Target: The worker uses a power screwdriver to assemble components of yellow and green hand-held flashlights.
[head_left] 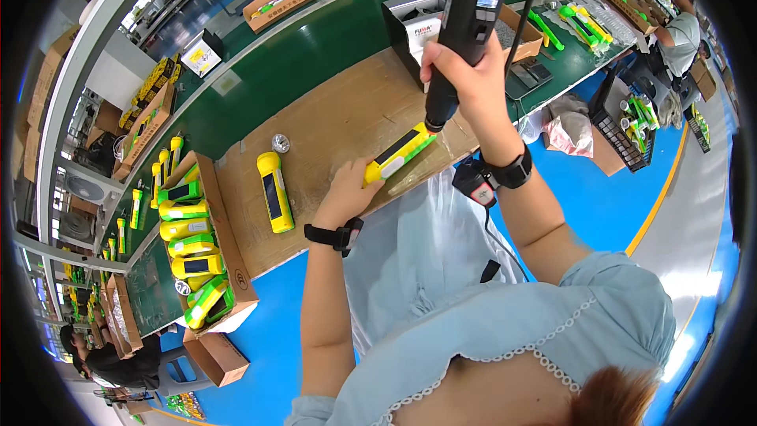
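My right hand [475,83] is wrapped round a black electric screwdriver [465,24] with a small lit display. The tool points down, and its tip meets the far end of a yellow and green flashlight [402,154] with a dark panel on its side. At the other end of that flashlight, my left hand [351,189] grips it against the brown cardboard mat [331,122]. A second yellow flashlight [274,193] lies on the mat to the left. Just above it is a round, shiny lamp head [280,143].
On the left stands a cardboard box [229,244] of flashlights. A grey and white device [414,28] sits behind the mat, near a cable hanging beside the screwdriver. More flashlights [583,24] lie at the right of the green bench. Co-workers [680,35] are at far right and lower left.
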Demonstrator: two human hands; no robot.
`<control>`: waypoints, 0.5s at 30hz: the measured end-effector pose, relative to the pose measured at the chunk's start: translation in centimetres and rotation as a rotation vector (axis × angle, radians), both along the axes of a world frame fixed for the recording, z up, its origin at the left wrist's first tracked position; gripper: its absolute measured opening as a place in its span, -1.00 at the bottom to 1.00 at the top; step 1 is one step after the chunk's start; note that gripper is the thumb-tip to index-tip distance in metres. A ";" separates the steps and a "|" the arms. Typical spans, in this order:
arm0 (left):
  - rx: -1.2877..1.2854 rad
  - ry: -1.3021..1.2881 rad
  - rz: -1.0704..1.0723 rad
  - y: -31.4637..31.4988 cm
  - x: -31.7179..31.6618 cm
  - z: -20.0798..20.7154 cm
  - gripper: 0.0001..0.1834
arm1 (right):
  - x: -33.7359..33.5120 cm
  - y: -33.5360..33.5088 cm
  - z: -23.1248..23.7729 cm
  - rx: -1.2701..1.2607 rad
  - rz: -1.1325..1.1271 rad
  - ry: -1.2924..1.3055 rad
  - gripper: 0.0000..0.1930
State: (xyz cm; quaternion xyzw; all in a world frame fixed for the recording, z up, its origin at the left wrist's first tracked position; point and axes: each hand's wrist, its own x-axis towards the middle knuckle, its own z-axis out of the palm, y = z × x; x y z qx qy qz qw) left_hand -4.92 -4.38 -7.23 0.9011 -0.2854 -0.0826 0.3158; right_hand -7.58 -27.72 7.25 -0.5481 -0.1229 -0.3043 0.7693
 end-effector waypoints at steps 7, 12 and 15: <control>-0.018 0.008 0.008 0.2 -0.3 0.6 -0.52 | -0.3 -4.9 -7.5 -0.050 -0.185 0.102 -0.48; 0.063 0.087 0.097 -0.7 -0.2 1.5 -0.52 | -1.7 -7.1 -10.9 -0.024 -0.249 0.103 -0.48; 0.049 0.149 0.120 -2.2 0.4 1.8 -0.51 | -2.2 -7.5 -10.8 -0.095 -0.342 0.113 -0.51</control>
